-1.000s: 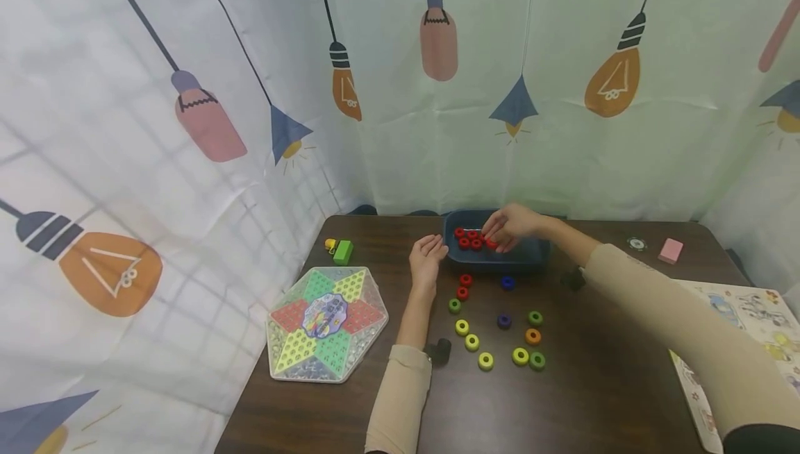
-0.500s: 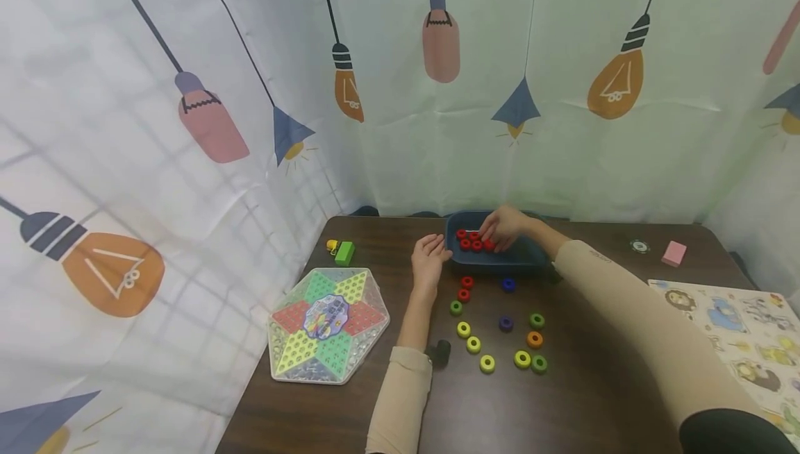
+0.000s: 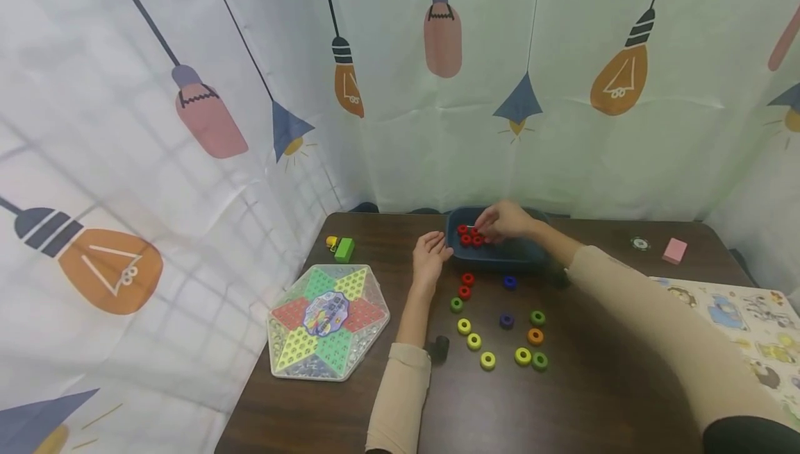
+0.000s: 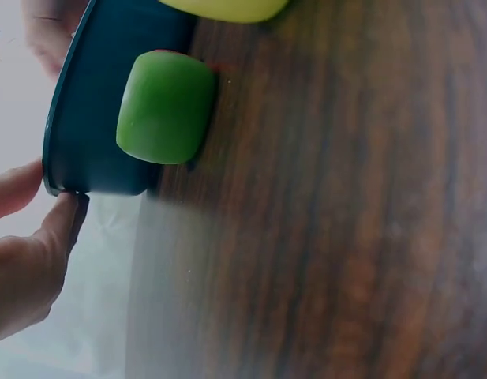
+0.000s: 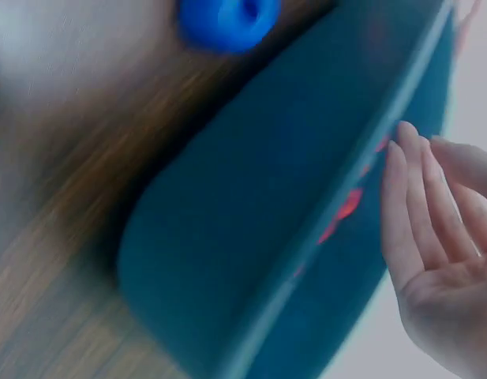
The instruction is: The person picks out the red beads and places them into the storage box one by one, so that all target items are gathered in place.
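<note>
A dark blue tray point(image 3: 512, 254) stands at the table's back edge, with several small red rings point(image 3: 466, 239) inside its left half. My left hand point(image 3: 428, 259) is at the tray's left end; in the left wrist view its fingers point(image 4: 63, 221) touch the corner at the rim. My right hand point(image 3: 505, 221) hangs over the tray beside the red rings and hides part of the inside. In the right wrist view its fingers point(image 5: 417, 213) are straight and close together, with no ring visible among them; red bits show past the tray's near rim.
In front of the tray lie loose rings: red point(image 3: 467, 279), blue point(image 3: 510, 282), green point(image 3: 537, 317), yellow point(image 3: 474, 341) and orange point(image 3: 535, 337). A Chinese checkers board point(image 3: 328, 322) lies left, a green block point(image 3: 344, 250) behind it. A picture sheet point(image 3: 744, 322) and pink block point(image 3: 675, 251) are right.
My right hand has lifted slightly from among the red rings, and the ring visible under its fingertips half a second ago is out of sight. My left hand keeps its place.
</note>
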Motion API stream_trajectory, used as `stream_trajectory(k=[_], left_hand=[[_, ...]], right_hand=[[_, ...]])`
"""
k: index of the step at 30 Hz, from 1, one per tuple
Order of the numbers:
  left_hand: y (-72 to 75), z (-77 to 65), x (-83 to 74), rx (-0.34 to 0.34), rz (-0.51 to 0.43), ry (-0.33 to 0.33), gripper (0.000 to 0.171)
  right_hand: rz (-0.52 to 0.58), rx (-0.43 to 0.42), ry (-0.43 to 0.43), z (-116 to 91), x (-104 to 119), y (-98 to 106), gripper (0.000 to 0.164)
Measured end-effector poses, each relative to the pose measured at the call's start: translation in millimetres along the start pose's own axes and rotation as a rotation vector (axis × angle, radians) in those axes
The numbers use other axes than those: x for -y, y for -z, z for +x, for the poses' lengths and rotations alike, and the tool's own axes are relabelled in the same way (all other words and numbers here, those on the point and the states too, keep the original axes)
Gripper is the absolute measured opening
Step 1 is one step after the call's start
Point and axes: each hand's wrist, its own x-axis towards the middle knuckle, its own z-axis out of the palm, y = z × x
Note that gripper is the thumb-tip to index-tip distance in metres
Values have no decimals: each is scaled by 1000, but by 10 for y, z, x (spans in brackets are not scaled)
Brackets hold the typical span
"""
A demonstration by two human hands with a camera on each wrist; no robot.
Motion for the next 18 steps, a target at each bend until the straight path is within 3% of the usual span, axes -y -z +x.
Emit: stream_trajectory(k=[3,7,11,15,18], left_hand=[[-5,-28,-80,12,-16,16,54],[5,-14,-69,5,-23,11,54],[9,35,39,-13,-2,-3,55],[2,50,109,-18,31,-16,55],[8,49,112,-18,40,-25,54]], right_hand=[[14,6,84,-132,211,-92,24],[-61,98,167,-286,436,-298,21],[-286,173,234,-383,491,-532,18],[-540,139,346,-441,427,-737,21],[-629,110,408,-455,364,-858,21]])
